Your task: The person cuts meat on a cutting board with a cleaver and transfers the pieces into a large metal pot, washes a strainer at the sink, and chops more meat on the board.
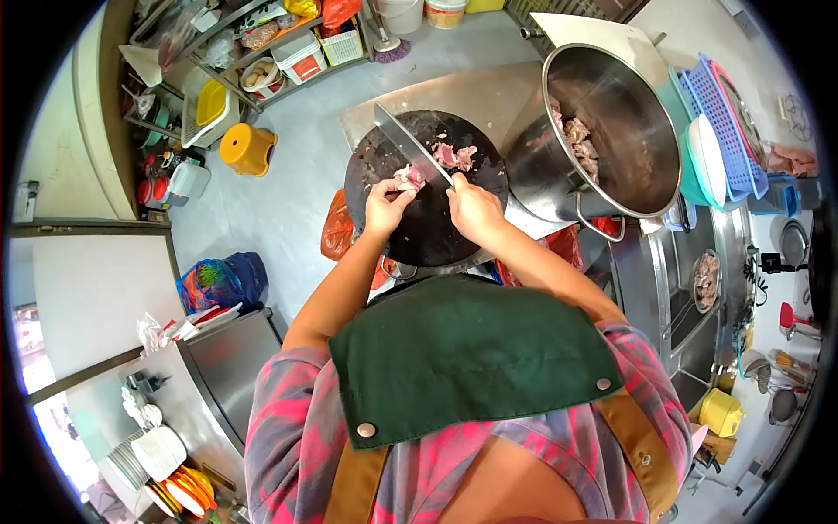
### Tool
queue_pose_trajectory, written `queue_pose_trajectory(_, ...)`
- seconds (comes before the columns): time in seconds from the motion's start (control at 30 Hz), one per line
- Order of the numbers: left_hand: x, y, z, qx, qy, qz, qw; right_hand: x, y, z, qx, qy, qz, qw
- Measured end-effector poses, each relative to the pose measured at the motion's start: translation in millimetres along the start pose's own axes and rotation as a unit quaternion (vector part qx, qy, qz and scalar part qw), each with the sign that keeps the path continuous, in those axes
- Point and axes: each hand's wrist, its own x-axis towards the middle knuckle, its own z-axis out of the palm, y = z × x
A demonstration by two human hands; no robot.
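Note:
A round black chopping board [436, 236] lies in front of me on a steel table. My right hand [474, 210] is wrapped round the handle of a kitchen knife [408, 142], whose long blade points away to the left across the board. Under my left hand [387, 208], closed fingers hold a piece of raw meat [410, 178] beside the blade. More cut meat [455, 156] lies on the board on the other side of the blade, with small scraps around it. To the right, a large steel pot [559, 166] has chunks of meat [578, 144] inside.
Blue and teal plastic baskets [720, 131] stand right of the pot. A steel sink [690, 288] holds a bowl of meat [706, 279]. On the floor to the left are a yellow stool [248, 149] and a storage rack [253, 65]. A steel cabinet [231, 367] stands nearer.

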Motion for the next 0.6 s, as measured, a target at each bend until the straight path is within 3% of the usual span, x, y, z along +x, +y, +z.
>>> queue_pose_trajectory(0.03, 5.2, -10.4, -0.1, -0.027, -0.011, -0.030, 0.999, 2.7, -0.2, 1.5, -0.002, -0.004, 0.002, 1.000)
queue_pose_trajectory(0.17, 15.1, -33.0, 2.0, 0.027, -0.004, -0.003, 1.000, 17.2, 8.0, 13.7, -0.009, -0.040, 0.017, 0.999)
queue_pose_trajectory(0.33, 7.6, 12.0, 2.5, -0.010, -0.045, -0.026, 0.999, 17.1, 18.6, 7.0, -0.026, -0.056, 0.012, 0.998)
queue_pose_trajectory(0.47, 0.4, 52.8, 5.6, 0.311, -0.033, 0.063, 0.948, 19.7, 12.6, 0.9, -0.043, -0.023, 0.011, 0.999)
queue_pose_trajectory(0.6, 14.6, 54.0, 13.1, 0.376, -0.025, 0.073, 0.923, 24.6, 12.2, -5.6, -0.070, -0.057, -0.003, 0.996)
